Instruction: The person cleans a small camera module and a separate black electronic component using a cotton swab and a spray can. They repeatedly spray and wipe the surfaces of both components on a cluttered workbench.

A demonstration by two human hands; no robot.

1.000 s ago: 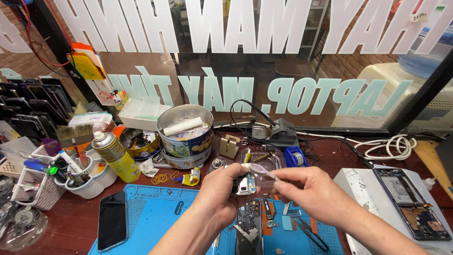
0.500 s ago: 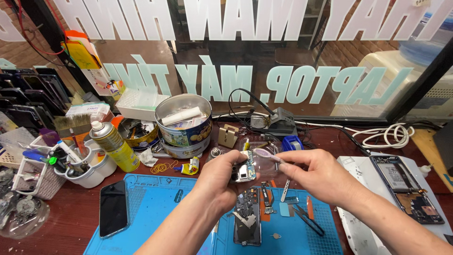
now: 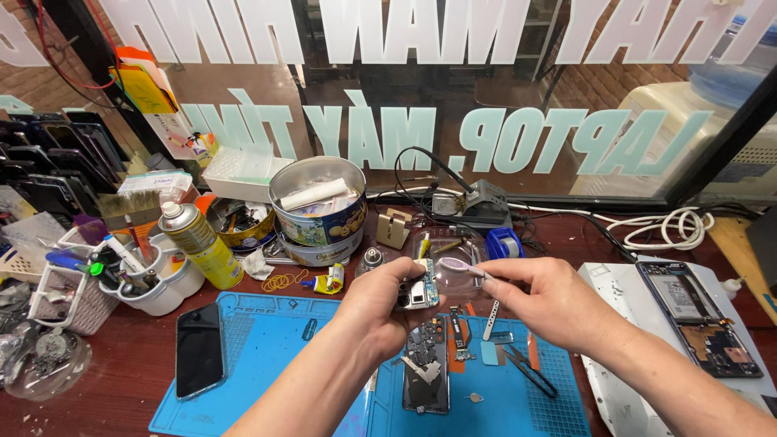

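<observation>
I'm looking down at a phone repair shop's workbench set against a street window point(image 3: 486, 97) with large lettering stuck on the glass. A blue repair mat point(image 3: 267, 356) covers the wooden tabletop point(image 3: 105, 396), with an opened phone point(image 3: 426, 364), tweezers point(image 3: 530, 368) and loose parts on it. A dismantled phone point(image 3: 700, 316) lies at right, a row of phones point(image 3: 48, 162) at left, a soldering station point(image 3: 477, 202) behind.

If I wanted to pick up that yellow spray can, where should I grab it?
Grab the yellow spray can around its round middle, probably coming from the right, where the table is freer. It leans against the white tool cup on its left, and its top narrows to a small nozzle.
</observation>
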